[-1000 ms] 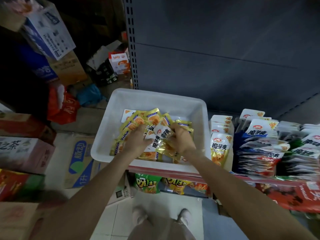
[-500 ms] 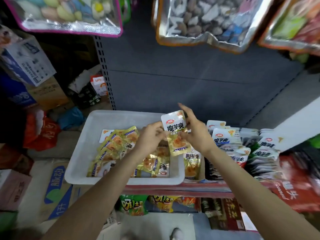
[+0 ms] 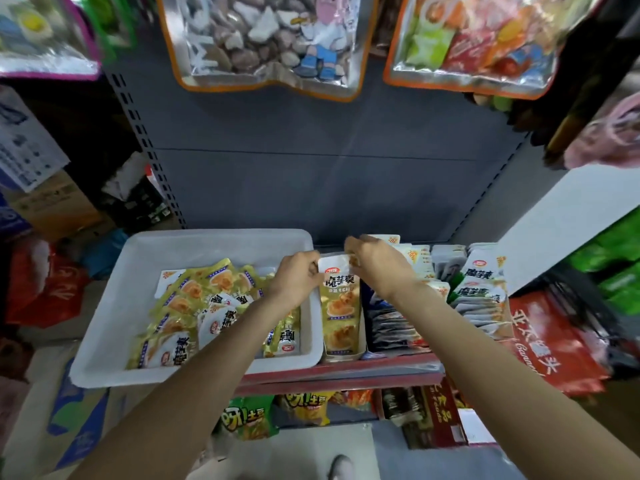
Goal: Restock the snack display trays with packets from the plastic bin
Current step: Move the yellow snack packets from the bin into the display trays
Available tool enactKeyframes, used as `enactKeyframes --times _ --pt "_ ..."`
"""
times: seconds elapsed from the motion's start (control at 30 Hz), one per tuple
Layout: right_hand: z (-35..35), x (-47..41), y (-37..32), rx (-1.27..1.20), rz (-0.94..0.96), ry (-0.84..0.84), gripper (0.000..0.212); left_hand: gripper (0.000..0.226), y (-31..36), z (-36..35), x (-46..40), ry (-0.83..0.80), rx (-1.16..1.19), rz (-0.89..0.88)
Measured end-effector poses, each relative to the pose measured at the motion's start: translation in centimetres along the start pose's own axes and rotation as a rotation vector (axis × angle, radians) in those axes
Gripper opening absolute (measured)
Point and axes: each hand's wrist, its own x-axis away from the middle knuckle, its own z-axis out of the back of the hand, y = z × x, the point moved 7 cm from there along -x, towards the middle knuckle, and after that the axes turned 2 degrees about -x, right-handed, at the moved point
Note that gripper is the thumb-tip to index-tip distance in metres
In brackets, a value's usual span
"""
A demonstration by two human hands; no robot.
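Floor: a pale shoe tip (image 3: 341, 471) is seen at the bottom edge, on a grey floor.
Lower shelf: green and yellow crisp bags (image 3: 247, 419) are stocked under the red shelf edge (image 3: 339, 370); large yellow characters are printed on them, and "Foods" can be read on a dark red box (image 3: 441, 415) to the right.
Plastic bin: a white plastic bin (image 3: 114, 306) is set on the shelf at the left, its near corner overhanging. It is filled with a loose heap of yellow packets (image 3: 194, 306), each marked with black characters on a white patch and a small red logo.
Left hand: the left hand (image 3: 298, 280) is curled over the bin's right rim, and the top left corner of the held packet (image 3: 341, 292) is pinched by it.
Right hand: the right hand (image 3: 375, 263) is clamped on the same packet's top right corner, fingers bent.
Held packet: it is held upright in the narrow display tray (image 3: 346, 356) just right of the bin, in front of another yellow packet; black characters and a red logo are shown on its face.
Neighbouring trays: rows of blue-grey packets (image 3: 391, 323) and white-and-green packets (image 3: 479, 289) are stood on edge further right.
Red bag: a large red bag (image 3: 554, 344) with white characters lies at the far right.
Back: a grey perforated shelf panel (image 3: 311, 168) is seen behind.
Top: clear hanging bags (image 3: 266, 39) of assorted snacks are hung overhead; their writing cannot be read.
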Motion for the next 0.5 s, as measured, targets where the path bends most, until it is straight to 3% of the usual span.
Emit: enactKeyframes --times 0.13,0.33,0.5 --pt "-1.4 -0.2 -0.1 0.049 0.023 -0.090 0.019 0.012 -0.2 -0.8 0.2 0.008 0.014 0.019" --pt "-1.3 -0.7 0.4 -0.245 -0.005 -0.045 0.023 0.021 -1.0 -0.2 1.3 0.169 0.197 0.025" --pt "-1.0 -0.4 -2.2 -0.322 0.046 -0.015 0.027 0.020 -3.3 2.0 2.9 0.249 0.214 0.038"
